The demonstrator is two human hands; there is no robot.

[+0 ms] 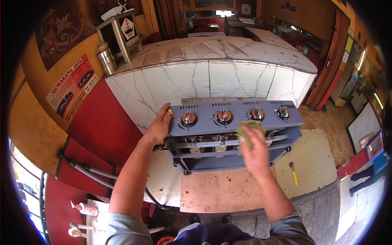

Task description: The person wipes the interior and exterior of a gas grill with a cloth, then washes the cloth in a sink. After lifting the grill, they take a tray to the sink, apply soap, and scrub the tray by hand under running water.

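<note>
A grey-blue gas stove (206, 127) stands in front of me, its panel of several round knobs facing my camera. My left hand (160, 127) grips the left end of that panel, beside a small yellow sticker. In my right hand (255, 151) is a green cloth (247, 130), pressed at the panel's lower edge below the third knob. That hand is smeared by motion. Under the panel, the open gap shows metal rails and burner pipes, partly hidden by the right hand and cloth.
A yellow-handled brush (294, 174) lies right of the stove on the worn board (220, 192). Behind stands a marble-tiled counter (175, 81) with a metal-framed box (120, 36) on it. A dark hose (153, 198) hangs at left. Bottles (86, 209) stand lower left.
</note>
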